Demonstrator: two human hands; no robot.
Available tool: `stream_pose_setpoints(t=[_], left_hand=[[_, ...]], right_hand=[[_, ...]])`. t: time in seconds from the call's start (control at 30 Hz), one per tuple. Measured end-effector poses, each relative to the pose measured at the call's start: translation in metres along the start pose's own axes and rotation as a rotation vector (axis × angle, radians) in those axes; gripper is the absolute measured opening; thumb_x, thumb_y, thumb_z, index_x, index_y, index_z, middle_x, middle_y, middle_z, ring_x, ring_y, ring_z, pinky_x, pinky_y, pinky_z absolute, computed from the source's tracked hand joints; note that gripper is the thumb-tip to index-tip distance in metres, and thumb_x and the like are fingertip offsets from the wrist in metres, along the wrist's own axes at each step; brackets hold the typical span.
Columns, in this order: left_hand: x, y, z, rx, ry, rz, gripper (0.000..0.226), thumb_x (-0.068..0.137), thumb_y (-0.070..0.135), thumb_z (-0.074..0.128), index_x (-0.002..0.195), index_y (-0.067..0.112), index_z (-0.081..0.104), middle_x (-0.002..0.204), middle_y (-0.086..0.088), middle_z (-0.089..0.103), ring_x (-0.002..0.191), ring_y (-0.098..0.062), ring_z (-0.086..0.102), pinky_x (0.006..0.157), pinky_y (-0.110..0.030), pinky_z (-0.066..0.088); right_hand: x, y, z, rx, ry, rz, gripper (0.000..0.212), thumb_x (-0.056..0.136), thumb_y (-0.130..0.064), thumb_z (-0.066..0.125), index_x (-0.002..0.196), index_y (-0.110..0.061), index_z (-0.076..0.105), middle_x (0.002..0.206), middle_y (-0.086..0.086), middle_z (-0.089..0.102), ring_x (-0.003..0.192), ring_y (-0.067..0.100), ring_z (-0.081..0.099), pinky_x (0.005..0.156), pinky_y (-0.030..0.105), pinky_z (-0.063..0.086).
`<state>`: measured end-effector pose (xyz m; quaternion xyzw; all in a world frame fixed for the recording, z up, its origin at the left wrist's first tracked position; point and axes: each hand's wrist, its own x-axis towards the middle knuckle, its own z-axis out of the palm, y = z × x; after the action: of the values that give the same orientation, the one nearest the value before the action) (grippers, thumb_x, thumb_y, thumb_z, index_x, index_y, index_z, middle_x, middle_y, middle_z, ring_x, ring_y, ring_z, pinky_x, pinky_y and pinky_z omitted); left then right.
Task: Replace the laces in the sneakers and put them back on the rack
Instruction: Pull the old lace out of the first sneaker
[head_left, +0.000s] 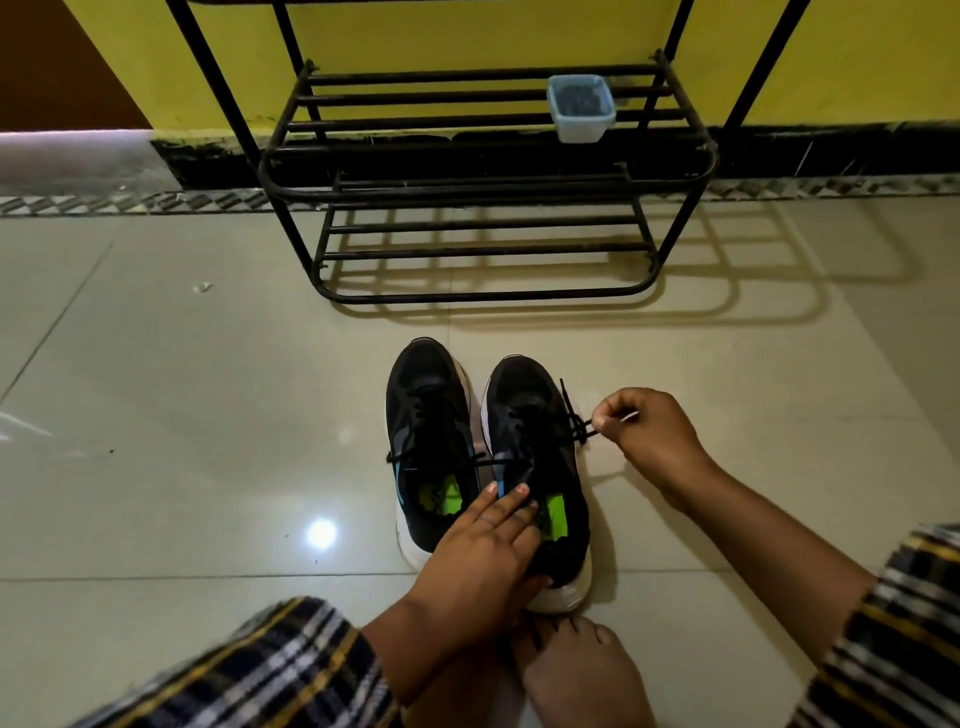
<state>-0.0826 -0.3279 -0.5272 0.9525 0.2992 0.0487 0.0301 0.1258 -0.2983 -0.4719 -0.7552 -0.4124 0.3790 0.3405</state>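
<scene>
Lower left of frame: my plaid sleeve (270, 670), blurry. Centre, on the tiled floor (156, 415): two black sneakers side by side, toes pointing up-frame toward the rack. Left sneaker (426, 415) laced, lace ends sticking out sideways, green insole showing. My left hand (483, 561) lies flat, fingers straight, pressing on the collar of the right sneaker (530, 415), gripping nothing. Upper centre: black metal shoe rack (488, 156) against the yellow wall, no shoes on it; a small clear plastic container (581, 106) sits on its upper shelf, right side. Right of centre: black lace (574, 418) pulled out sideways from the right sneaker; my right hand (649, 431) pinches its end, fingers curled. My bare foot (576, 670) is bottom centre, just behind the heel.
</scene>
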Motion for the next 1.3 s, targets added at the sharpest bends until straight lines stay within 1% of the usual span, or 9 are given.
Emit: stream_pose_setpoints(t=[0.13,0.2,0.27,0.33,0.43,0.6,0.87,1.1,1.3], left_hand=[[-0.001,0.0,0.002,-0.016,0.004,-0.008,0.045,0.076,0.049,0.04,0.09,0.02,0.072,0.109,0.003,0.071,0.114,-0.016,0.061,0.102,-0.04,0.038],[-0.002,0.001,0.003,-0.024,0.013,-0.005,0.044,0.077,0.048,0.041,0.089,0.02,0.071,0.108,0.003,0.071,0.114,-0.017,0.061,0.102,-0.041,0.038],[-0.001,0.001,0.002,-0.023,0.021,-0.005,0.043,0.077,0.048,0.041,0.088,0.02,0.071,0.107,0.003,0.071,0.113,-0.017,0.062,0.101,-0.041,0.038],[-0.001,0.002,0.002,-0.019,0.025,-0.007,0.043,0.077,0.048,0.041,0.088,0.02,0.072,0.106,0.003,0.072,0.113,-0.017,0.062,0.101,-0.041,0.038],[-0.001,0.001,0.002,-0.022,0.03,-0.005,0.044,0.077,0.048,0.041,0.089,0.019,0.072,0.106,0.002,0.072,0.113,-0.017,0.062,0.101,-0.041,0.038],[-0.001,0.002,0.002,-0.014,0.055,-0.003,0.042,0.077,0.046,0.041,0.086,0.019,0.071,0.105,0.002,0.072,0.112,-0.018,0.062,0.1,-0.041,0.04],[-0.001,0.002,0.001,-0.011,0.054,0.0,0.043,0.076,0.047,0.04,0.086,0.02,0.072,0.105,0.003,0.072,0.112,-0.017,0.063,0.101,-0.041,0.039],[-0.001,0.001,0.002,-0.007,0.041,0.003,0.044,0.076,0.048,0.04,0.089,0.021,0.072,0.106,0.004,0.071,0.114,-0.017,0.061,0.101,-0.04,0.041],[-0.001,0.0,0.003,-0.034,0.035,-0.004,0.044,0.076,0.048,0.041,0.09,0.02,0.072,0.107,0.005,0.071,0.114,-0.017,0.061,0.1,-0.039,0.042]], right_hand=[[-0.011,-0.004,0.011,-0.187,0.048,-0.338,0.018,0.078,-0.005,0.07,0.086,-0.02,0.063,0.091,-0.004,0.055,0.079,0.012,0.054,0.068,0.022,0.041],[-0.015,-0.003,0.02,-0.479,0.022,-0.593,0.018,0.076,-0.014,0.072,0.093,-0.02,0.067,0.097,-0.004,0.053,0.09,0.015,0.051,0.073,0.025,0.043],[-0.018,-0.001,0.03,-0.816,0.013,-0.764,0.023,0.065,-0.022,0.079,0.086,-0.021,0.07,0.094,-0.002,0.056,0.09,0.021,0.056,0.068,0.029,0.046],[-0.019,0.003,0.037,-0.995,0.002,-0.826,0.028,0.051,-0.021,0.083,0.075,-0.02,0.07,0.089,0.0,0.059,0.083,0.023,0.059,0.061,0.029,0.046],[-0.021,0.006,0.042,-1.092,-0.004,-0.825,0.028,0.045,-0.016,0.082,0.068,-0.017,0.067,0.083,0.003,0.059,0.076,0.024,0.058,0.056,0.029,0.044],[-0.024,0.009,0.046,-1.127,0.027,-0.78,0.034,0.042,-0.011,0.081,0.072,-0.014,0.064,0.081,0.008,0.058,0.07,0.029,0.058,0.051,0.032,0.046],[-0.016,0.014,0.05,-1.152,0.001,-0.749,0.027,0.039,-0.013,0.086,0.057,-0.013,0.065,0.078,0.008,0.059,0.069,0.028,0.059,0.049,0.031,0.046],[-0.011,0.014,0.03,-0.774,-0.025,-0.792,0.017,0.069,-0.015,0.071,0.068,-0.013,0.054,0.083,0.003,0.047,0.074,0.022,0.051,0.06,0.027,0.033],[-0.001,0.009,0.008,-0.661,0.078,-0.69,0.012,0.075,-0.008,0.067,0.072,-0.008,0.055,0.085,0.007,0.048,0.07,0.024,0.051,0.057,0.033,0.043]])
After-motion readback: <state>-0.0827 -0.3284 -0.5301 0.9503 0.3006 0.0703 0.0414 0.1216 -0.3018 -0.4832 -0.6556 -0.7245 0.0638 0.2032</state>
